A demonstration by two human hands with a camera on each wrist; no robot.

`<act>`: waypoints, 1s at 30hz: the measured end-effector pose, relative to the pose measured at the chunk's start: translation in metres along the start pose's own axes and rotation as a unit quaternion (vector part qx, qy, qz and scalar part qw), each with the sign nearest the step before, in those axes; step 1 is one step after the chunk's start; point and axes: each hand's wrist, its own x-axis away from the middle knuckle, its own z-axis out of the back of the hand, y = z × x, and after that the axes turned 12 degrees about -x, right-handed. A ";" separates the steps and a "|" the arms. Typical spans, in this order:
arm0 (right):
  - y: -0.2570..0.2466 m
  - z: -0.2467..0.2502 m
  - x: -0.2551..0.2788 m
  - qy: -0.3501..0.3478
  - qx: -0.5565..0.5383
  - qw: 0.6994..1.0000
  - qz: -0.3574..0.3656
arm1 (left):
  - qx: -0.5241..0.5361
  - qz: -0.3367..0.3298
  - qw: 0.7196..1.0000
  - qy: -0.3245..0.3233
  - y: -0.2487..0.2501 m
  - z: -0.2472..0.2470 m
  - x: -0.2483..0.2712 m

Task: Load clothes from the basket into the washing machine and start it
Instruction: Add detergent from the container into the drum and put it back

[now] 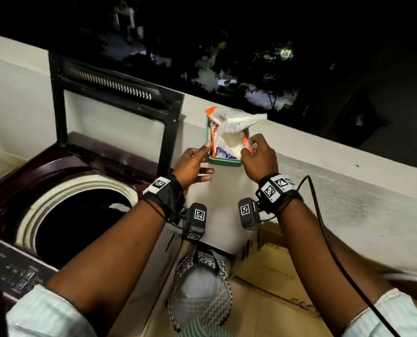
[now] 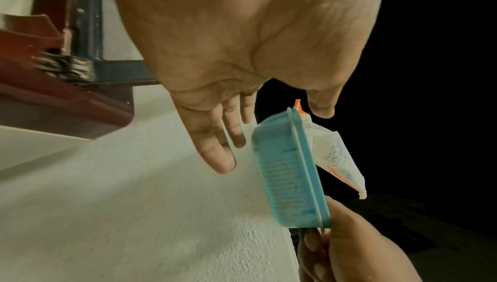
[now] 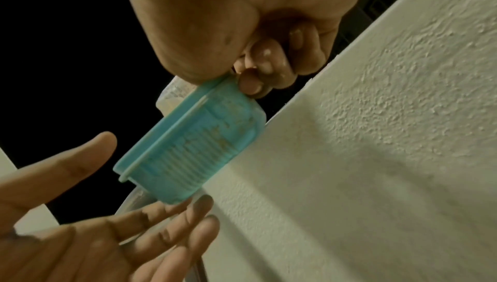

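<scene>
A teal box (image 1: 224, 163) stands on the white ledge (image 1: 336, 181) with an opened white and orange detergent packet (image 1: 234, 125) in it. My right hand (image 1: 247, 148) pinches the box's right rim along with the packet's orange edge; in the right wrist view its curled fingers (image 3: 252, 87) sit under the rim of the box (image 3: 193, 144). My left hand (image 1: 206, 158) is open, thumb tip at the box's left rim, straight fingers (image 2: 228, 155) beside the box (image 2: 285, 176). The maroon washing machine (image 1: 20, 181) stands at the left with its lid (image 1: 115, 105) raised. Dark clothes with a white piece (image 1: 117, 206) lie in the drum.
The machine's control panel (image 1: 13, 271) is at the lower left. A zigzag-patterned basket (image 1: 200, 288) sits on the floor below my hands, with a cardboard box (image 1: 275, 271) to its right. A black cable (image 1: 329, 239) runs along my right arm. Beyond the ledge is a dark drop.
</scene>
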 end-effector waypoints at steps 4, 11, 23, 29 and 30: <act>0.002 0.022 -0.033 0.057 -0.004 0.998 -0.015 | -0.004 -0.013 1.000 0.025 0.017 -0.018 -0.024; 0.009 0.029 -0.065 0.081 0.026 0.995 -0.059 | -0.037 -0.031 0.999 0.016 0.026 -0.043 -0.052; 0.025 0.029 -0.065 0.135 -0.067 0.984 -0.096 | -0.041 -0.015 0.999 0.023 0.026 -0.055 -0.051; 0.021 0.032 -0.046 0.197 -0.089 0.976 0.026 | -0.039 -0.004 0.997 0.066 0.021 -0.049 -0.040; 0.019 0.029 -0.042 0.184 -0.096 0.976 0.060 | -0.039 -0.004 0.997 0.072 0.021 -0.045 -0.039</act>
